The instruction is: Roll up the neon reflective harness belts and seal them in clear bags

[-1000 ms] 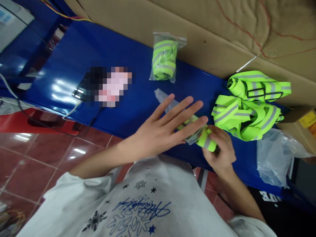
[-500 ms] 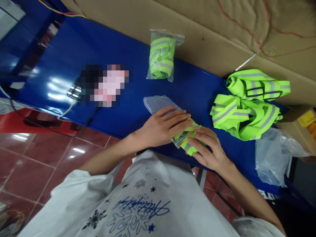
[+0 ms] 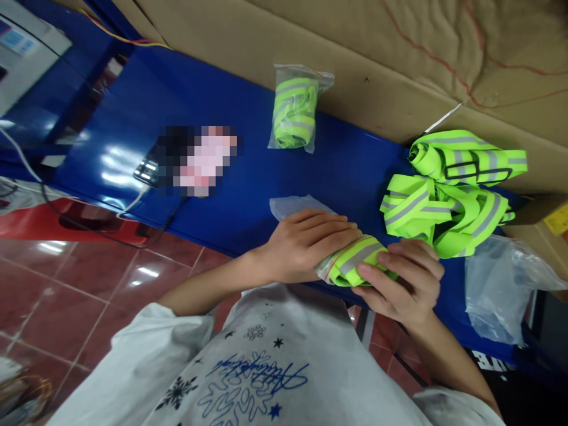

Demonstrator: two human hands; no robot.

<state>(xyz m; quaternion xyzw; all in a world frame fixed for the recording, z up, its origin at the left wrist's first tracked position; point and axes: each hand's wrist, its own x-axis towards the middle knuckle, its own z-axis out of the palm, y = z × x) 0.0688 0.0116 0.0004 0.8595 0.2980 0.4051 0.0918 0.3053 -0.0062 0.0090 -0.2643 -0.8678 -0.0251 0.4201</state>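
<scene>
Over the surface's (image 3: 355,165) near edge, the left hand (image 3: 308,245) grips a clear zip bag (image 3: 298,207), the right hand (image 3: 403,281) a rolled reflective strap (image 3: 357,260) (likely light, soft, best held around its coil).

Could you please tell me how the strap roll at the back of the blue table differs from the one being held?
The back roll is enclosed in a clear bag; the held roll shows bare fabric at the mouth of another bag, though how much lies inside is hidden.
The back roll rests untouched on the blue table; the held roll is between the left grip and right grip.
Both are bright yellow-green with grey stripes.
</scene>
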